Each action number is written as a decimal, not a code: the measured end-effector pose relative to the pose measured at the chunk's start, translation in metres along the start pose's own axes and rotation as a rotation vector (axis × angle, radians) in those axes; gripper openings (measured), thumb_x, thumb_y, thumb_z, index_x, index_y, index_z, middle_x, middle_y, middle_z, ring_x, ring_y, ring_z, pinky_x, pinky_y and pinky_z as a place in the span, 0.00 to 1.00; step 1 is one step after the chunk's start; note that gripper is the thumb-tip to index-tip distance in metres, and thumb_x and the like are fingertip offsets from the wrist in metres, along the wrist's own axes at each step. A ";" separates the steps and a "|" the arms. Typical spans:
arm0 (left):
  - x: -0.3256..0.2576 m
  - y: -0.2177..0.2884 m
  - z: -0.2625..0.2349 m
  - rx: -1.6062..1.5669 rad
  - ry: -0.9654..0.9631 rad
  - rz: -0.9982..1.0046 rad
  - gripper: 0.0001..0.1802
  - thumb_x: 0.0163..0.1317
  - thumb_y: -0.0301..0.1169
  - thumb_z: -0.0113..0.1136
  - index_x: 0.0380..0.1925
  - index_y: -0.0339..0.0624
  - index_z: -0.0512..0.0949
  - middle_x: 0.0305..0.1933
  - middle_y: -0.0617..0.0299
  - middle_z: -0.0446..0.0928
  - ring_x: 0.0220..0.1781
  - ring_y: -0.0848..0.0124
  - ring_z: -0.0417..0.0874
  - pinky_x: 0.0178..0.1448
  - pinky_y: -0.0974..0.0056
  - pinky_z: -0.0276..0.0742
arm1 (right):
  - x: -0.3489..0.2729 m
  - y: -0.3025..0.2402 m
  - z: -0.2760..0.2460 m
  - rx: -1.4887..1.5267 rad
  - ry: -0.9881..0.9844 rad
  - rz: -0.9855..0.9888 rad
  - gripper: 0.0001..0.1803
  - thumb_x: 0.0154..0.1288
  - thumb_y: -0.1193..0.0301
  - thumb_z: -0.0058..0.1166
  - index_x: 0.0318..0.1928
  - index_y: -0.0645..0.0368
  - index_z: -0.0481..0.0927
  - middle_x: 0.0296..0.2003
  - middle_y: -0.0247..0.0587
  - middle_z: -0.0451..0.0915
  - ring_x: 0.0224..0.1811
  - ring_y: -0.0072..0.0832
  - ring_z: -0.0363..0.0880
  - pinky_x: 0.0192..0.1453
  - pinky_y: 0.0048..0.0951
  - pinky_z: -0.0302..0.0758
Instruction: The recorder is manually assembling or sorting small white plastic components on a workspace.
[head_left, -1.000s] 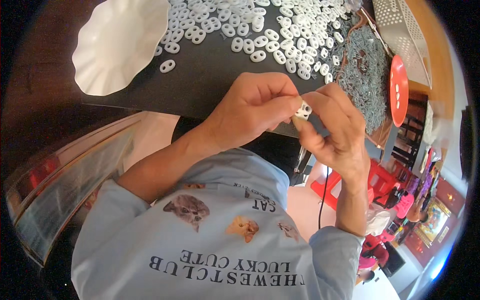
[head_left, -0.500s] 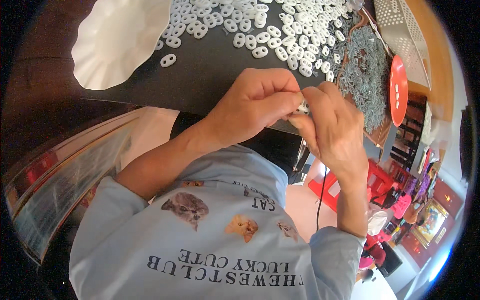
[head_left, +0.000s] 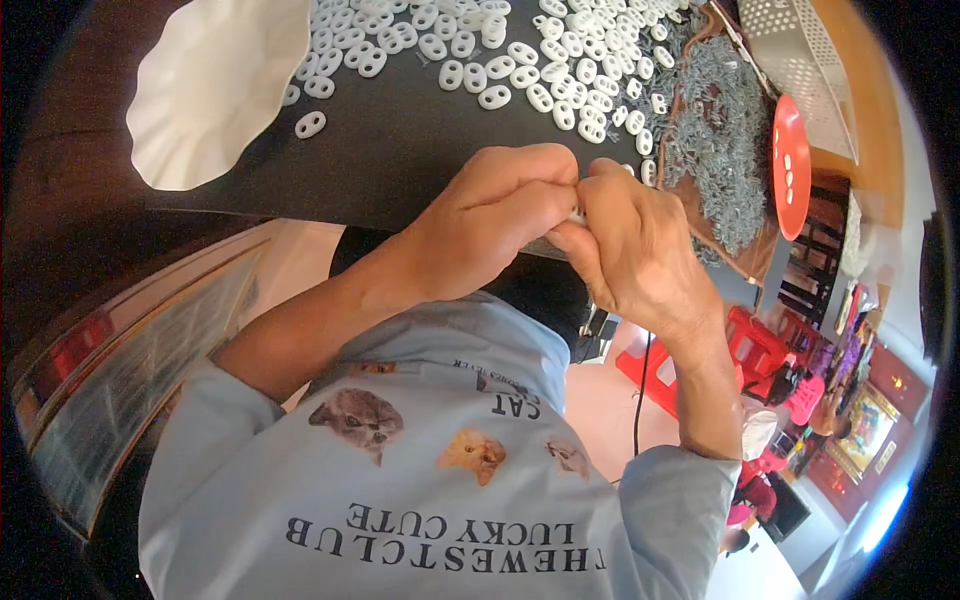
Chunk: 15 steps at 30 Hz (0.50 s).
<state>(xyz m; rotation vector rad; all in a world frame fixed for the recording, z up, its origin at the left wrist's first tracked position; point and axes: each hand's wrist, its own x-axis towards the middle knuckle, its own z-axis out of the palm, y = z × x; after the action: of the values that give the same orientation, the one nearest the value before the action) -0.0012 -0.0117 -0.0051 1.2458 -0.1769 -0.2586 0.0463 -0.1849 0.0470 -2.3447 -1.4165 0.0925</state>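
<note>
1. Between the fingertips of both hands, near the middle of the picture, sits a tiny white plastic piece (head_left: 577, 214). Only a sliver of it shows.
2. The left hand (head_left: 490, 225) is curled almost shut, and its fingers pinch the tiny piece from the left side.
3. The right hand (head_left: 630, 250) is curled tight too, and its fingers press on the same piece from the right. The two hands touch each other.
4. Under the hands lies a flat black mat (head_left: 400, 150), and the hands hang over its near edge.
5. At twelve o'clock from the hands, many small white oval plastic rings with two holes (head_left: 520, 50) are spread over the mat.
6. At two o'clock, a heap of small grey metal bits (head_left: 725, 140) lies close by.
7. At ten o'clock, far off, a white wavy paper plate (head_left: 210, 80) rests on the mat's corner, with one white ring (head_left: 310, 124) just beside it.
8. At two o'clock, past the grey heap, a round red plastic lid (head_left: 790, 165) holds a few white bits.
9. Above the lid is a white tray with holes (head_left: 800, 50).
</note>
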 end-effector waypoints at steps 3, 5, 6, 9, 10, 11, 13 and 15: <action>0.002 0.003 -0.002 0.081 -0.038 -0.005 0.10 0.62 0.31 0.44 0.28 0.36 0.71 0.24 0.70 0.67 0.29 0.81 0.66 0.32 0.70 0.63 | -0.004 0.001 0.000 -0.013 -0.019 0.002 0.14 0.62 0.67 0.58 0.37 0.65 0.70 0.31 0.48 0.70 0.27 0.45 0.73 0.26 0.40 0.69; 0.001 0.000 0.001 0.051 -0.018 -0.017 0.11 0.62 0.31 0.43 0.28 0.37 0.72 0.24 0.70 0.67 0.29 0.82 0.66 0.31 0.71 0.62 | -0.004 0.001 0.001 -0.049 -0.021 -0.012 0.14 0.61 0.67 0.58 0.36 0.65 0.70 0.30 0.48 0.69 0.26 0.44 0.72 0.26 0.40 0.69; 0.001 -0.001 0.002 0.021 -0.001 -0.026 0.11 0.62 0.31 0.43 0.28 0.37 0.72 0.24 0.71 0.67 0.28 0.82 0.65 0.31 0.72 0.61 | -0.004 0.000 0.001 -0.045 -0.021 -0.012 0.14 0.61 0.67 0.58 0.36 0.65 0.70 0.30 0.48 0.69 0.26 0.44 0.72 0.26 0.40 0.69; 0.000 0.000 0.002 0.008 -0.015 -0.039 0.10 0.62 0.31 0.44 0.28 0.38 0.72 0.25 0.72 0.67 0.28 0.83 0.64 0.30 0.74 0.59 | -0.002 0.001 0.002 -0.057 0.005 -0.036 0.13 0.60 0.69 0.59 0.35 0.64 0.69 0.29 0.47 0.68 0.25 0.43 0.72 0.25 0.40 0.68; 0.000 0.001 0.002 0.009 -0.012 -0.042 0.10 0.62 0.31 0.44 0.28 0.38 0.72 0.25 0.72 0.67 0.28 0.83 0.64 0.30 0.74 0.59 | -0.001 0.001 0.002 -0.057 0.017 -0.052 0.13 0.60 0.70 0.59 0.34 0.64 0.69 0.28 0.46 0.67 0.25 0.43 0.71 0.25 0.39 0.68; -0.001 0.002 0.002 -0.015 -0.012 -0.068 0.10 0.62 0.31 0.44 0.28 0.38 0.72 0.25 0.72 0.67 0.28 0.84 0.64 0.30 0.74 0.59 | -0.001 0.001 0.002 -0.057 0.030 -0.067 0.12 0.60 0.71 0.58 0.33 0.64 0.69 0.27 0.46 0.66 0.24 0.43 0.71 0.24 0.39 0.68; -0.003 0.003 0.002 -0.039 -0.010 -0.092 0.10 0.62 0.31 0.44 0.28 0.39 0.72 0.25 0.73 0.67 0.27 0.85 0.63 0.30 0.75 0.58 | -0.002 0.000 0.002 -0.042 0.028 -0.051 0.12 0.61 0.70 0.58 0.34 0.64 0.69 0.26 0.46 0.67 0.24 0.44 0.71 0.25 0.40 0.68; -0.003 0.004 0.003 -0.046 -0.018 -0.052 0.10 0.64 0.32 0.45 0.28 0.39 0.72 0.24 0.73 0.67 0.27 0.84 0.64 0.30 0.74 0.59 | -0.004 0.000 -0.001 -0.032 0.025 -0.036 0.12 0.62 0.69 0.58 0.34 0.64 0.69 0.26 0.47 0.67 0.24 0.45 0.70 0.25 0.41 0.68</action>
<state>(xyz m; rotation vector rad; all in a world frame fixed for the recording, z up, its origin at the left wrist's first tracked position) -0.0044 -0.0125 -0.0009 1.2036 -0.1537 -0.3174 0.0449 -0.1886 0.0470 -2.3364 -1.4575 0.0308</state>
